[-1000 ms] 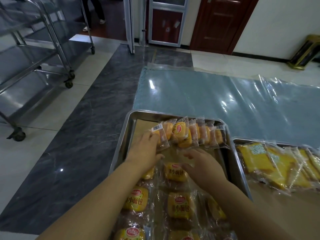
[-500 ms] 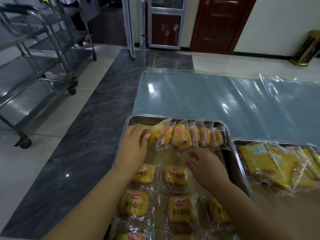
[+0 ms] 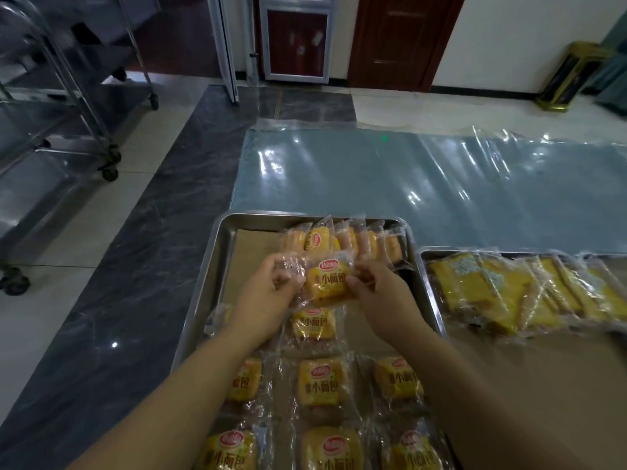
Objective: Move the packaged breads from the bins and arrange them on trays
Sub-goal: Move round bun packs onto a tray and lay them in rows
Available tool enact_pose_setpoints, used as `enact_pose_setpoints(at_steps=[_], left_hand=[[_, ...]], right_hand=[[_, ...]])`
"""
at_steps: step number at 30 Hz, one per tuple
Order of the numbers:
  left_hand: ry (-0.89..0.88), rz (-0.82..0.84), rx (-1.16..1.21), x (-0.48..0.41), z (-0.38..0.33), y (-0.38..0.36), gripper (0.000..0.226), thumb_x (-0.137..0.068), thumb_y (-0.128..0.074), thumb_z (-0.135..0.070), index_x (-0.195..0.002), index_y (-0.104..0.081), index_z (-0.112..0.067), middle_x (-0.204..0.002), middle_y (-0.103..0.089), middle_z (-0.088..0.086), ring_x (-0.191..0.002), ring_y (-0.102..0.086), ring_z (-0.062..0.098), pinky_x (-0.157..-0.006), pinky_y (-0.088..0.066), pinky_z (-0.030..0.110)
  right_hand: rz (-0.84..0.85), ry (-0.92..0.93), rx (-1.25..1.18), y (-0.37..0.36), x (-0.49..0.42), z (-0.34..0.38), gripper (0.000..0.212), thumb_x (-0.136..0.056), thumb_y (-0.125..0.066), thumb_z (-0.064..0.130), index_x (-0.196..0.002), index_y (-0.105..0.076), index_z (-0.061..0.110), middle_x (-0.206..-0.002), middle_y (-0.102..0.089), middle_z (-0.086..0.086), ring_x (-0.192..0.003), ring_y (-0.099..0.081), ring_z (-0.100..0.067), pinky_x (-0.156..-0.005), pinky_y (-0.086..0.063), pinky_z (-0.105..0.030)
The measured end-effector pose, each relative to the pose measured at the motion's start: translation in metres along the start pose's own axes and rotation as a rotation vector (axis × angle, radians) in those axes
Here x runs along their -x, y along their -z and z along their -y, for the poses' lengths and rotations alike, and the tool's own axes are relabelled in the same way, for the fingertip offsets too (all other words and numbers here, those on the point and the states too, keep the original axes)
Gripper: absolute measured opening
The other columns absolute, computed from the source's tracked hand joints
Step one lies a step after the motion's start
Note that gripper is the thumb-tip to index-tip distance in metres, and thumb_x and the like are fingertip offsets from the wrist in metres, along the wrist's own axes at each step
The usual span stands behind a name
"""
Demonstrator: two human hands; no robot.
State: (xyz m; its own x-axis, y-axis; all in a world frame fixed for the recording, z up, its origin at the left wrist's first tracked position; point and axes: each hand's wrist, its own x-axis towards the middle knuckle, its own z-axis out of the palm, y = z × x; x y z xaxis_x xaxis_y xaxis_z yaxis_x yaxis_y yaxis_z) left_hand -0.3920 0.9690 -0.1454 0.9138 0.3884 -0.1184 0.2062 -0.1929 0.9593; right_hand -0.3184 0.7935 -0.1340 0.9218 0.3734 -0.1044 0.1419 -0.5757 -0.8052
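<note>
A steel tray lined with brown paper sits in front of me. Several packaged yellow breads lie flat in rows on its near part, and a row of packets stands on edge along its far side. Above the tray's middle I hold one packaged bread between both hands. My left hand pinches its clear wrapper at the left end, and my right hand pinches the right end.
A second tray to the right holds overlapping packets of yellow bread slices. Clear plastic sheeting covers the blue surface beyond. Wheeled steel racks stand at the left on the tiled floor. Doors are at the far wall.
Both hands pulled back from the standing row at the tray's far side and now hold a single packet between them above the tray's middle. The camera moved slightly.
</note>
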Motion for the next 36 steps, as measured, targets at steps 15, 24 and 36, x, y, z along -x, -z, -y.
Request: enact_pose_setpoints(at_steps=[15, 24, 36], left_hand=[[-0.067, -0.129, -0.544, -0.026, 0.037, -0.024, 0.031, -0.087, -0.061, -0.028, -0.116, -0.049, -0.023, -0.116, -0.052, 0.000, -0.097, -0.052, 0.013, -0.078, -0.046, 0.028], [-0.062, -0.071, -0.653, -0.072, 0.034, -0.011, 0.058, -0.078, -0.072, -0.029, -0.124, -0.038, -0.029, -0.126, -0.049, -0.001, -0.107, -0.052, 0.017, -0.081, -0.041, 0.029], [-0.138, -0.106, -0.661, -0.067, 0.043, 0.023, 0.033, -0.089, -0.055, -0.025, -0.115, -0.035, -0.027, -0.069, -0.056, -0.007, -0.055, -0.057, 0.005, -0.050, -0.049, 0.021]], right_hand=[[0.012, -0.305, 0.790, 0.038, 0.016, -0.042, 0.015, -0.091, -0.046, 0.023, -0.104, -0.053, 0.018, -0.096, -0.057, -0.001, -0.084, -0.058, -0.019, -0.070, -0.051, -0.034], [-0.091, -0.009, 0.506, 0.015, -0.021, -0.007, 0.023, -0.086, -0.058, 0.033, -0.105, -0.055, 0.021, -0.089, -0.058, 0.006, -0.074, -0.055, -0.010, -0.066, -0.051, -0.029], [-0.032, -0.068, 0.402, -0.036, -0.087, 0.017, 0.021, -0.091, -0.055, 0.029, -0.106, -0.057, 0.014, -0.074, -0.039, 0.012, -0.075, -0.043, -0.006, -0.052, -0.031, -0.017]])
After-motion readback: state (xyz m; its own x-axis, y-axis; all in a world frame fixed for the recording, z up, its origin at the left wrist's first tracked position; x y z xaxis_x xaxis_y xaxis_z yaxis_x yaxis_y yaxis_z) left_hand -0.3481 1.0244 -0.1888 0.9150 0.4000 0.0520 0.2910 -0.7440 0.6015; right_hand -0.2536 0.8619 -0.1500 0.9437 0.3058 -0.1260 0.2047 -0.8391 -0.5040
